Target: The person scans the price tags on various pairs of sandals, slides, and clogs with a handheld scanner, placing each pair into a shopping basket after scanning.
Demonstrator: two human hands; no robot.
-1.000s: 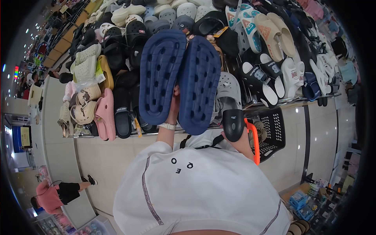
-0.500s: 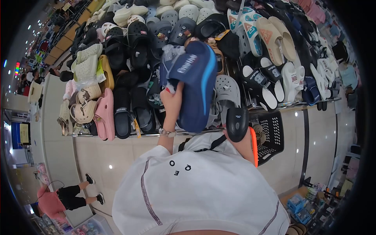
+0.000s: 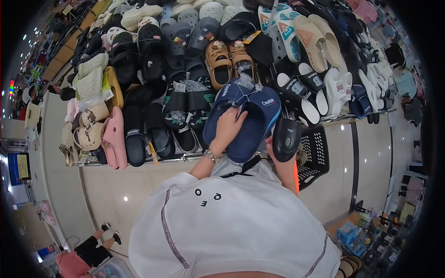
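- A tall sloping display rack (image 3: pixel 139 160) crowded with rubber and foam footwear fills the upper half of the view; a pair of tan strapped sandals (image 3: pixel 229 62) sits just above the hands, and a pink foam clog (image 3: pixel 113 139) hangs at the rack's lower left edge.
- The person's white short-sleeved shirt with dark stitching (image 3: pixel 232 227) takes up the lower middle, with a black strap crossing the chest.
- A black perforated plastic shopping basket (image 3: pixel 315 155) with an orange handle hangs by the right forearm, just below the rack's lower rail.
- A pair of navy-blue foam slides with light-blue edging (image 3: pixel 252 123) is held in front of the rack, uppers facing the camera, white lettering on the bands, a clear plastic tie at the top.
- The left hand (image 3: pixel 227 127) is closed around the pair from the near side, fingers curled over the strap of the left-hand slide, thumb underneath and hidden; a pale bracelet circles the wrist.
- The right hand (image 3: pixel 277 155) is wrapped tight around the grip of a black handheld barcode scanner (image 3: pixel 286 137); most of the hand is hidden behind it.
- The scanner's head sits just beside the lower right edge of the slides, near but not clearly touching.
- At bottom left, another person in a pink top (image 3: pixel 76 262) crouches on the pale tiled floor, well apart.
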